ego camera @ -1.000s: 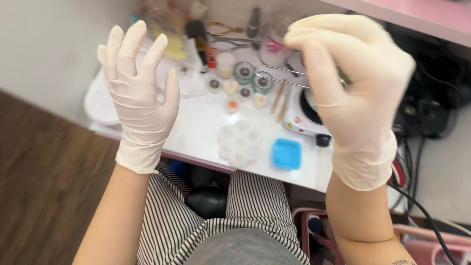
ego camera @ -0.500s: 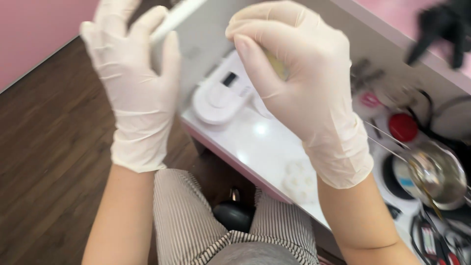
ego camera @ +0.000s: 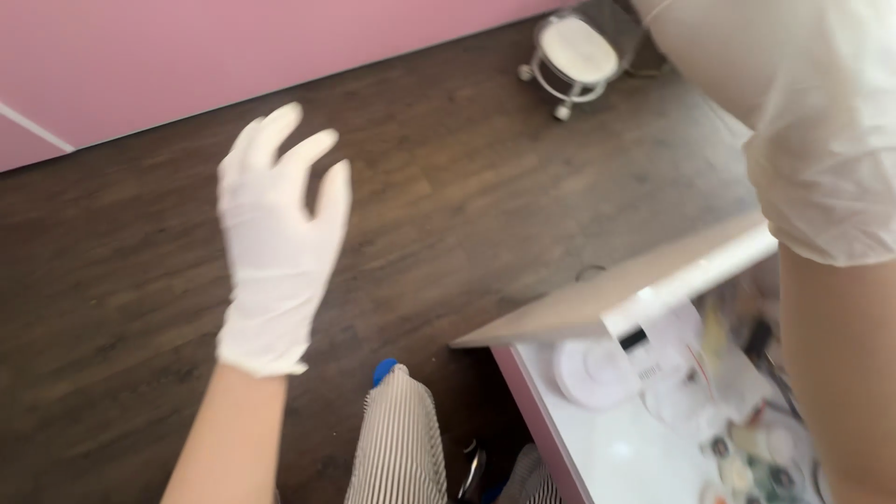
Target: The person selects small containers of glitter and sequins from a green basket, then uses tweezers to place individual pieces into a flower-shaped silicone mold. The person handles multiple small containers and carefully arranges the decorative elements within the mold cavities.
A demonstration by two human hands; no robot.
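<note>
1. Plainly, the left hand (ego camera: 276,245) in a white glove is raised over the dark wooden floor (ego camera: 121,280), fingers spread wide and slightly curled, with nothing in its grasp.
2. Only the gloved wrist and bare forearm of the right hand (ego camera: 821,168) show at the frame's right edge; its fingers are cut off at the top, so I cannot tell whether it grips anything.
3. Below the right forearm, the corner of a white table (ego camera: 597,448) holds a round white device (ego camera: 590,371) and a blurred scatter of small pots (ego camera: 747,467); their contents are too smeared to make out.
4. Striped trousers (ego camera: 397,439) cover the person's knee beside the table edge, with a blue object (ego camera: 384,371) peeking out behind it.
5. Well apart, near the pink wall (ego camera: 187,56), stands a small round stool (ego camera: 574,51) on castors.
</note>
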